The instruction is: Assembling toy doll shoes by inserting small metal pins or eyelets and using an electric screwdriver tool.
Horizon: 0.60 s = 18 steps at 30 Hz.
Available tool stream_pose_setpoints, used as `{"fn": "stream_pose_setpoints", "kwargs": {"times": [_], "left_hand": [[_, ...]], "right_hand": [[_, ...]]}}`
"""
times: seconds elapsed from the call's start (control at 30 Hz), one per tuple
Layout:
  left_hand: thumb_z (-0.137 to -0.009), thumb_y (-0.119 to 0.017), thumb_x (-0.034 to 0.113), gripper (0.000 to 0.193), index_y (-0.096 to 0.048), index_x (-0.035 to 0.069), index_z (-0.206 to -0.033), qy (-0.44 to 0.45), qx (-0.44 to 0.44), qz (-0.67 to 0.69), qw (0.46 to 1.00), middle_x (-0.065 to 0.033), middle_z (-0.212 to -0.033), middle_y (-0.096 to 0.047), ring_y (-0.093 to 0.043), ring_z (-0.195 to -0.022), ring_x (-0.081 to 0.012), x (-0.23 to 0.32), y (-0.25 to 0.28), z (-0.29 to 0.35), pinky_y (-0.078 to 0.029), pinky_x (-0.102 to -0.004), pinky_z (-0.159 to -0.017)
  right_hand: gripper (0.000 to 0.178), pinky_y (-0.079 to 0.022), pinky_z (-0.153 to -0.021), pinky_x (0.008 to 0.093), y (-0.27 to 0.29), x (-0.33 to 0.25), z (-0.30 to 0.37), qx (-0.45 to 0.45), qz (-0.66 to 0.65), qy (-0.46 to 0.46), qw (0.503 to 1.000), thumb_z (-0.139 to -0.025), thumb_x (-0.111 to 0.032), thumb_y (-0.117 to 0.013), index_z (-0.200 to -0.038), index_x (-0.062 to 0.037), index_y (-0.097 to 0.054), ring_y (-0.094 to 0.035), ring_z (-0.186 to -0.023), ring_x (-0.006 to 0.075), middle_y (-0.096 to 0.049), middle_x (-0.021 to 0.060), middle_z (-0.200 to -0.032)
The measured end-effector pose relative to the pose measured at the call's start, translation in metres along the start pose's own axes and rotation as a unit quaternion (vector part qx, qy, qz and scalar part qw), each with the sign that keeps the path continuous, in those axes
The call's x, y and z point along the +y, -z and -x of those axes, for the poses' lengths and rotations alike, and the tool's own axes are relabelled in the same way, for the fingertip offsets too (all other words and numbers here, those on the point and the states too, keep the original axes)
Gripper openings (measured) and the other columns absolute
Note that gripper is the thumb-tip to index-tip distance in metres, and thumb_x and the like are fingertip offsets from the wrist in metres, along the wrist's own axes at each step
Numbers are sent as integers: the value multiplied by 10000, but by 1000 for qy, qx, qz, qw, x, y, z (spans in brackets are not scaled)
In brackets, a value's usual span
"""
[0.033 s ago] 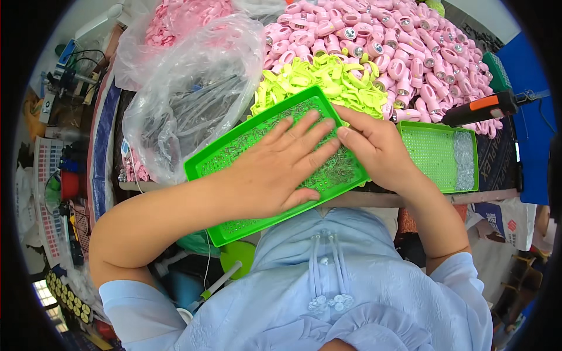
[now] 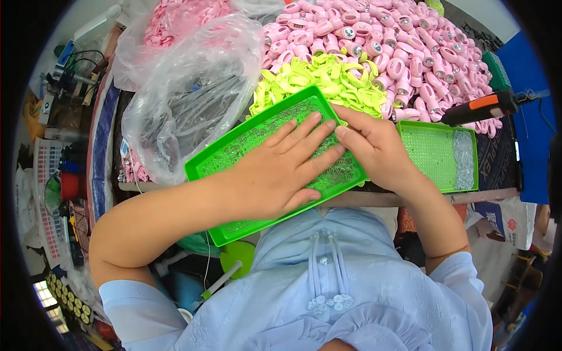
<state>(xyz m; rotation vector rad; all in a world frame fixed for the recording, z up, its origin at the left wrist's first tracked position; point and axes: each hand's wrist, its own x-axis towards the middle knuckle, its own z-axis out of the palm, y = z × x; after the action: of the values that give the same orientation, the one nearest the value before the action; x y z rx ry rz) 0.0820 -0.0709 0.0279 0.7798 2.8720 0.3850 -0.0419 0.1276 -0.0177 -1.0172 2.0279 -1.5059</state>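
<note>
Left hand point(image 2: 278, 175) spread flat over small metal pieces point(image 2: 339, 169) in green tray point(image 2: 252, 127), right hand point(image 2: 377, 151) gripping its rim, lime-green parts point(image 2: 321, 79) beyond both

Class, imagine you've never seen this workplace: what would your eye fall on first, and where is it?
Probably the big heap of pink pieces at the upper right, with bright yellow-green pieces piled at its near left edge. Next comes the green tray in the middle, set slantwise: the left hand lies spread over the small metal pieces in it, while the right hand grips its right end.
</note>
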Motion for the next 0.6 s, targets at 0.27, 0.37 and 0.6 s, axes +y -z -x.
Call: {"fn": "stream_pose_setpoints", "kwargs": {"times": [0.27, 0.37, 0.6], "left_hand": [[-953, -532, 423, 694, -337, 141, -1556, -117, -85, -19, 989, -117, -1632, -273, -201, -1523, -345, -9, 8, 6, -137, -562, -1215], [-947, -531, 462, 750, -303, 102, -1564, -31, -59, -26, 997, -127, -1638, -255, -195, -1524, -353, -17, 6, 20, -139, -567, -1212], [-935, -562, 430, 724, -337, 107, -1543, -11, -9, -32, 999, -157, -1618, -268, -194, -1519, -377, -6, 2, 0, -175, -585, -1198]], "right_hand": [[422, -512, -726, 274, 7, 0, 1, -10, -70, -4, 997, -991, -130, -558, -1367, 59, -538, -620, -800, 97, -710, 109, -938], [427, -510, -724, 275, 8, -1, 1, -4, -62, 3, 998, -988, -131, -560, -1373, 52, -538, -613, -794, 95, -711, 114, -939], [421, -505, -705, 281, -1, -3, -6, 16, -39, 12, 999, -980, -130, -572, -1359, 52, -553, -593, -767, 100, -700, 103, -913]]}}
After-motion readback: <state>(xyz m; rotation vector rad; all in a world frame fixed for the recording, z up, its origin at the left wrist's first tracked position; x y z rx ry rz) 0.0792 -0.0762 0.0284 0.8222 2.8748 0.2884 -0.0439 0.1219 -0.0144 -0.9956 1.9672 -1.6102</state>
